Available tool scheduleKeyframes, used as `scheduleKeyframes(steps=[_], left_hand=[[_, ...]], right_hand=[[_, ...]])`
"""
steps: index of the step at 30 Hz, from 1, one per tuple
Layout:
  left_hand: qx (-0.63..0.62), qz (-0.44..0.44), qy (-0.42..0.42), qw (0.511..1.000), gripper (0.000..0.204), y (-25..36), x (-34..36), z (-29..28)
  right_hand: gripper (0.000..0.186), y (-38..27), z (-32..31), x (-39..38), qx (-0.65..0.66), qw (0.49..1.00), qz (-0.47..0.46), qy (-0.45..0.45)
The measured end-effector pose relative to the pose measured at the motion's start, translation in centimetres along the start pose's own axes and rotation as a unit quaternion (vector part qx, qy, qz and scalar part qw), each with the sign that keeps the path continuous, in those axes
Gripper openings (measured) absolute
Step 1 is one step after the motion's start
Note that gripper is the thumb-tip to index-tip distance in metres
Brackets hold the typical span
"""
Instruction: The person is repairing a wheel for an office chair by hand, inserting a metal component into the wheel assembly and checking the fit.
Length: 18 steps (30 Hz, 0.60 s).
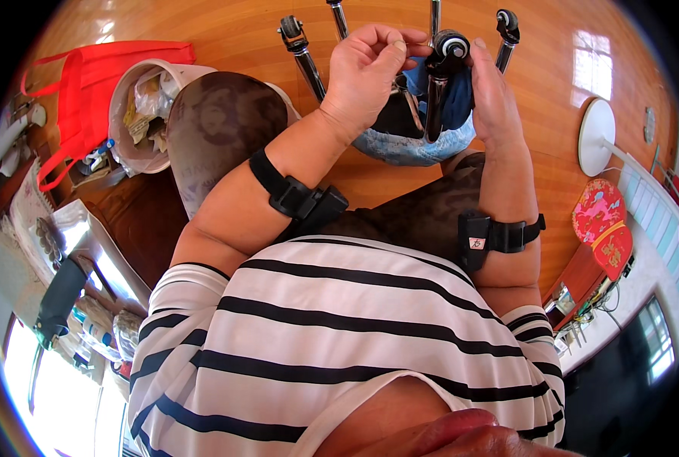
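Two fingertips of the left hand (pixel 364 70) meet in a pinch just left of the caster (pixel 451 46); anything held is too small to tell. That caster, probably hard and free-rolling, best steadied by its shiny leg (pixel 435 110), crowns an upturned seat (pixel 415 150). The leg's axis runs nearly up-down, wheel end uppermost. The right hand (pixel 493 99) stands open alongside.

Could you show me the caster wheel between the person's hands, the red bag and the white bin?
Caster wheel (pixel 453 48): head view, on its hub.
Red bag (pixel 88 85): head view, on its flat side.
White bin (pixel 188 74): head view, on its outer wall.
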<state>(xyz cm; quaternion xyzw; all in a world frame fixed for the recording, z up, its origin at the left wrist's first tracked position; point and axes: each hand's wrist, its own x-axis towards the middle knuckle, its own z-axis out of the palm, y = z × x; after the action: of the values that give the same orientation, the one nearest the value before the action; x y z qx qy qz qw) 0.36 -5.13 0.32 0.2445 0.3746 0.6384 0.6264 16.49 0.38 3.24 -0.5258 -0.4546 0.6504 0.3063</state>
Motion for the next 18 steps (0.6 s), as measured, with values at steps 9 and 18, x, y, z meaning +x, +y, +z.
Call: scheduleKeyframes(steps=[9,18], left_hand=[[-0.075,-0.010,0.033,0.997,0.006,1.9,-0.1,-0.1],[0.296,0.238,0.184,0.907,0.008,20.0,-3.4,-16.9]], right_hand=[[0.047,-0.5,0.4,0.0,0.024,0.999,0.028,-0.011],[0.027,1.6,-1.4,1.3,0.005,0.999,0.050,0.004]])
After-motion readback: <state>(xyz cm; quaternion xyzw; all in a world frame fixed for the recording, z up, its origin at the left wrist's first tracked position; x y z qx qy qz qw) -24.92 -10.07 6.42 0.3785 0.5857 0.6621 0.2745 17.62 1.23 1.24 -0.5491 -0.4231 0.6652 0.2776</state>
